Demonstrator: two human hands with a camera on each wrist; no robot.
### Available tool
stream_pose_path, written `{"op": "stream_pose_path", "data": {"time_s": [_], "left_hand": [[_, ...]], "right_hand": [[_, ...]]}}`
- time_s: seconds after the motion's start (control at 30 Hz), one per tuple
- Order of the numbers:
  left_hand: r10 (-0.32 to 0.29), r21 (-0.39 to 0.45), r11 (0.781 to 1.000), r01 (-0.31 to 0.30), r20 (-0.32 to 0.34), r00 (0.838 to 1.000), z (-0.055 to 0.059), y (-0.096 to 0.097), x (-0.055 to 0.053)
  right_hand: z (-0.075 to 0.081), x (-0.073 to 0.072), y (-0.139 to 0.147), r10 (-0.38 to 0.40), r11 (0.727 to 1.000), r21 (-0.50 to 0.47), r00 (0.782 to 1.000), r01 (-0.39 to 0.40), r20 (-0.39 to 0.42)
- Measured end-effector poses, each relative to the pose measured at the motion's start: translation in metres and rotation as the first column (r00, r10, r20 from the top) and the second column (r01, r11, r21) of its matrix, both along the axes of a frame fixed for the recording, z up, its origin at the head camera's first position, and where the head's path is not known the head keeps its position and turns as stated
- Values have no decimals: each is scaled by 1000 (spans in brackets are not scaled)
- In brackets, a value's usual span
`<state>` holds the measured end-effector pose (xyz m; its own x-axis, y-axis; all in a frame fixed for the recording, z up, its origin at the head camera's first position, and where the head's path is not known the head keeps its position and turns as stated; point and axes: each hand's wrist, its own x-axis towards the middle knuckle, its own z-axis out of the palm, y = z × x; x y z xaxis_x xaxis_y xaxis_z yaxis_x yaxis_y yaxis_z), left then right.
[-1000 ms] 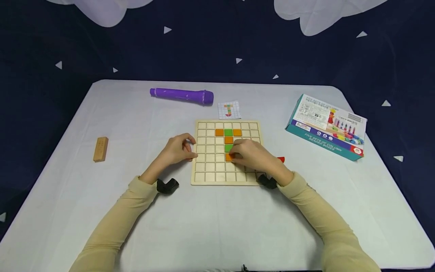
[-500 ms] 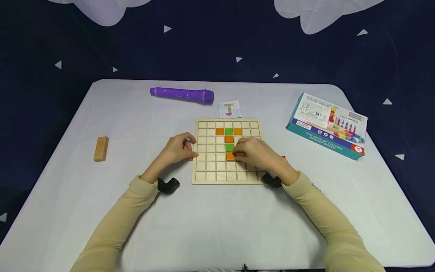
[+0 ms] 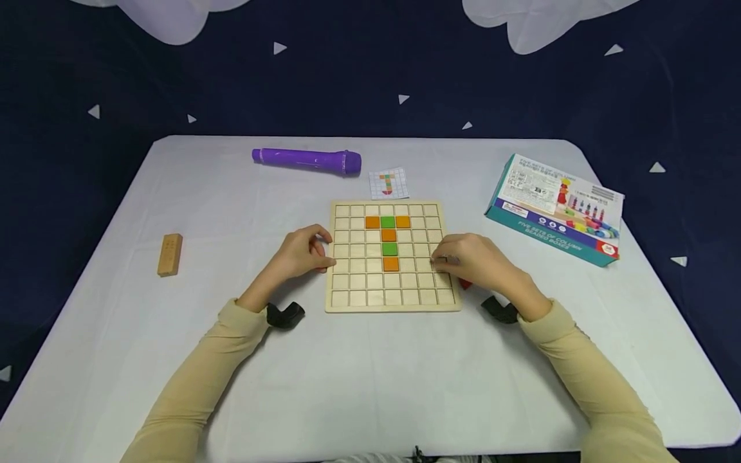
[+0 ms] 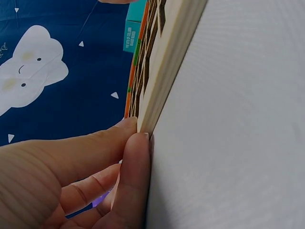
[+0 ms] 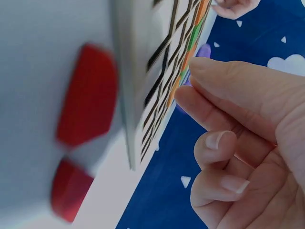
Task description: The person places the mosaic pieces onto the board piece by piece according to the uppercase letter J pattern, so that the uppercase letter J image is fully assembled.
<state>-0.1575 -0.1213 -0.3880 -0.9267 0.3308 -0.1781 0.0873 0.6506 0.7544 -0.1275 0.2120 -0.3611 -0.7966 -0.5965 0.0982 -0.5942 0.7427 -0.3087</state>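
Note:
A square wooden grid board (image 3: 359, 298) lies on the table, with orange and green square tiles (image 3: 390, 249) set in a T shape in its cells. At its left edge, my left hand (image 3: 302, 249) pinches the rim, thumb and finger on either side of the wood in the left wrist view. My right hand (image 3: 477, 260) hovers over the board's right edge, fingers loosely curled and nothing between thumb and forefinger (image 5: 198, 102). Two red pieces lie beside the board, a larger one (image 5: 89, 98) and a smaller one (image 5: 71, 188); my right hand partly hides them in the head view.
Behind the board are a small pattern card (image 3: 389, 184) and a purple toy microphone (image 3: 307, 161). A teal-sided box (image 3: 552, 212) stands at the back right. A wooden block (image 3: 170, 254) is at the left. Black wrist cameras (image 3: 285, 316) hang by both wrists.
My right hand has left the lowest orange tile, now fully visible in its cell, and moved right to the board's right edge. The left hand has stayed at the left edge.

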Motion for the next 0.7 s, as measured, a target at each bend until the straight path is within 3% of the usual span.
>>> {"op": "stream_pose_path", "data": {"time_s": [0.43,0.7], "left_hand": [[-7,-1,1000,7,-16,1000,5,0,-3],[-7,4,1000,7,-35,999,4,-3,-3]], "right_hand": [[0,4,38,-104,993,46,995,104,-5],[4,5,49,-168,982,96,983,160,78]]}}
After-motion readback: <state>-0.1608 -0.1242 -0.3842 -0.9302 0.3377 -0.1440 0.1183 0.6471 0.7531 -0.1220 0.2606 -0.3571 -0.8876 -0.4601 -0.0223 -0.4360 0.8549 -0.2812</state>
